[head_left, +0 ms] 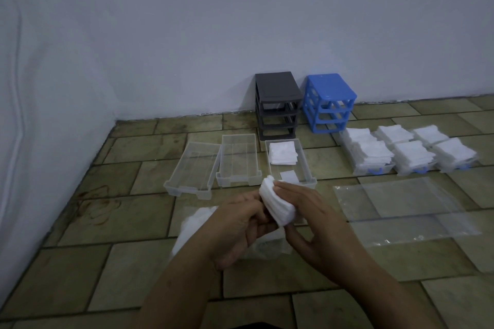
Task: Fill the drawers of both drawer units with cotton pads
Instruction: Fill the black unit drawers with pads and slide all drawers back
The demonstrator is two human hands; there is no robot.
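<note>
Clear plastic first: we see 2 empty drawers on the tiled floor at left-centre, the tilted drawer and the second drawer just beside it, touching or nearly so. Below them a bag of cotton pads lies on the floor, partly hidden by the left hand. That hand's fingers curl round the left side of a pad stack, held above the floor. The right hand pinches the same stack, fingers laid over its top, thumb under it. Behind the hands, a third drawer holds a pile of pads at its far end and 1 loose pad near its front. By the wall stand the grey drawer unit and the blue drawer unit, both frames without drawers, side by side. Right of these, 3 filled drawers with blue handles sit heaped with pads. Nearer us, an empty clear bag lies flat toward the floor's right edge.
</note>
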